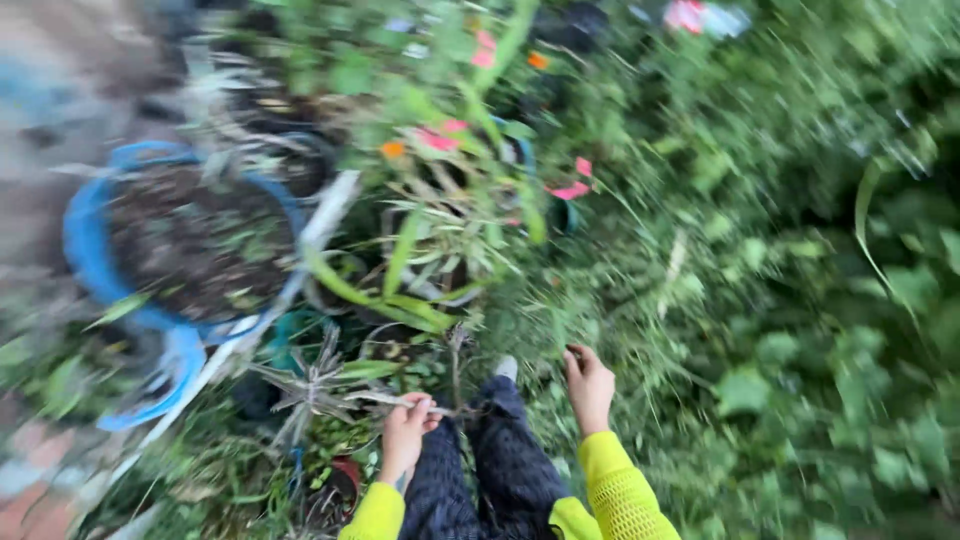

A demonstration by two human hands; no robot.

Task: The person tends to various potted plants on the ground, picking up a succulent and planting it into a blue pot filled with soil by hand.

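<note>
- Two hands low among blurred garden plants.
- Left hand (pixel 408 428) pinched shut on a thin stem (pixel 455 375), beside a blue pot (pixel 85 240).
- Right hand (pixel 588 385) curled in grass (pixel 640 290); grip unclear.

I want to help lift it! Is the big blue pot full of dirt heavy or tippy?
Probably heavy: the blue pot looks filled with dark soil. It seems wide and low, so likely hard to tip. Its rim may flex if plastic; blur hides that.
</note>
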